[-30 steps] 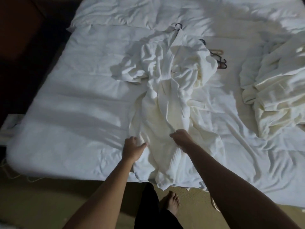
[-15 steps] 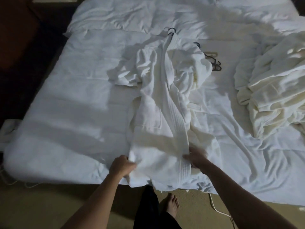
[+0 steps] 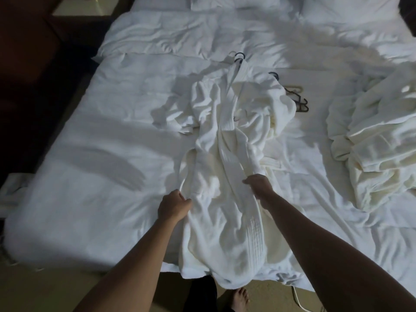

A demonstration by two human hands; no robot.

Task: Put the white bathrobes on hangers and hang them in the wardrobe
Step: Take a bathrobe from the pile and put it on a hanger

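— Left hand (image 3: pixel 173 207)?
— Curled tight on the left edge of the white bathrobe (image 3: pixel 225 176), fabric bunched in the fist, not far in from the near edge of the bed (image 3: pixel 90 176).
— And the right hand (image 3: pixel 258 184)?
— Gripping the robe's right front panel, fingers closed over the cloth, a little farther up the bed than the left.
— Where on the bed?
— Stretched lengthwise down the middle, collar toward the far edge, hem spilling over the near edge. Crumpled at the shoulders, flatter between the two hands.
— On a hanger?
— Dark hook of a hanger (image 3: pixel 239 56) poking out at the collar; rest of it hidden under the fabric.
— Anything else up there?
— More dark hangers (image 3: pixel 297 100) just beside the right shoulder, lying on the sheet, partly tucked under the robe. Number hard to tell.
— Toward the right edge?
— Second bathrobe (image 3: pixel 378 140) heaped in a loose pile, well apart from the first.
— Far edge?
— Pillows (image 3: pixel 247 3), partly cut off by the frame.
— Below the near edge?
— Bare foot (image 3: pixel 240 299) on the floor, white cord (image 3: pixel 300 302) just beside it.
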